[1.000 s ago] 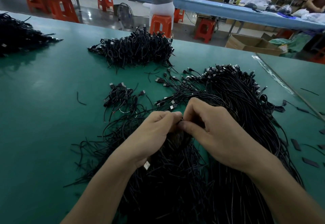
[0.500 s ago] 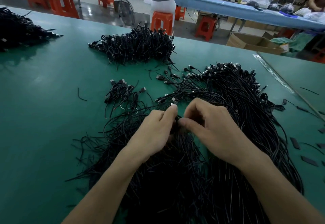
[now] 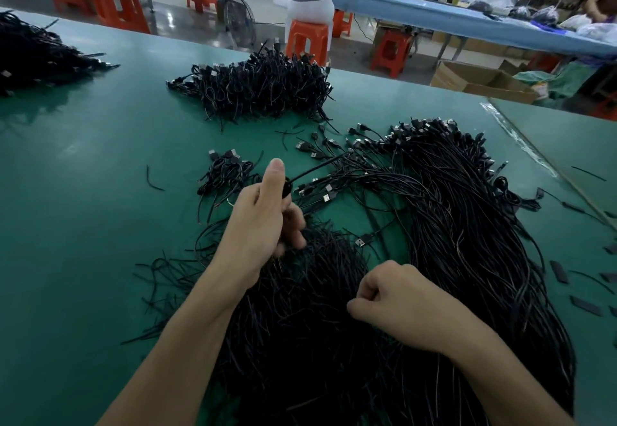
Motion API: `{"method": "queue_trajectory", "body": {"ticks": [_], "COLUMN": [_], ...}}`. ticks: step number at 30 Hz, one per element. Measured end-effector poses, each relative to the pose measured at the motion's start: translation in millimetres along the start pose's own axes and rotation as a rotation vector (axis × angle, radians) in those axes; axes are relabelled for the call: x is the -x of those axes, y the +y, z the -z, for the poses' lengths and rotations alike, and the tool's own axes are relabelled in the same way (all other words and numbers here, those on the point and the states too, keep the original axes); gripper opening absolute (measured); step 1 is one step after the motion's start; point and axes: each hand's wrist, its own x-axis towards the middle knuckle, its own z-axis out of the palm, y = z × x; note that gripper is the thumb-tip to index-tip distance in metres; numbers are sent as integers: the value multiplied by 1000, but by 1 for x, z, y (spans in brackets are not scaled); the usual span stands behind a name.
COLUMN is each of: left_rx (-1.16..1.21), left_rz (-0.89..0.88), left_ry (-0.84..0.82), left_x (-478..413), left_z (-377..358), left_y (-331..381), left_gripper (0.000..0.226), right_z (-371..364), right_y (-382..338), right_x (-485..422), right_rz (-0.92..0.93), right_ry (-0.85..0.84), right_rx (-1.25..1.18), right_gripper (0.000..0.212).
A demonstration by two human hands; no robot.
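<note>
A: What had changed in our head view?

B: Half a second before, our two hands had met fingertip to fingertip over the pile (image 3: pixel 467 225). By this moment they had parted. Our left hand (image 3: pixel 263 222) had lifted up and away, its fingers curled round one cable (image 3: pixel 314 168) and its thumb upright, and the cable ran off to the right over the loose plugs (image 3: pixel 314 155). Our right hand (image 3: pixel 400 302) had drawn back toward us, low over the near end of the pile.

A: And what did that mean for the work?

B: We judged that one cable had been pulled free. It looked ready to join the small bundle (image 3: pixel 227 171) lying on the desk (image 3: pixel 83 191) just beyond the left hand.

A: What could we not make out?

B: The right hand was curled tight, but we could not tell whether it pinched a strand. The cable's near end was hidden inside the left hand and its far end was lost among the plugs. The pile itself ran off the bottom edge.
</note>
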Motion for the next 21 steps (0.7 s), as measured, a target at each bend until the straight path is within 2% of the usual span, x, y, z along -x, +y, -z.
{"method": "queue_trajectory", "body": {"ticks": [4, 7, 12, 14, 21], "left_rx": [15, -54, -30, -31, -31], "left_rz": [3, -33, -99, -91, -21], "left_ry": [-72, -39, 27, 44, -37], "left_x": [3, 5, 5, 4, 8], "left_z": [-5, -10, -12, -11, -15], "left_y": [1, -1, 0, 0, 1], "left_gripper": [60, 58, 60, 61, 70], "right_z": [5, 17, 19, 17, 23], "right_y": [-2, -4, -7, -6, -9], "right_x": [5, 10, 7, 5, -17], "right_rz": [11, 39, 53, 49, 158], "right_ry": [13, 44, 18, 39, 391], "right_rx": [-34, -115, -214, -322, -468], "right_gripper": [32, 19, 12, 10, 8]}}
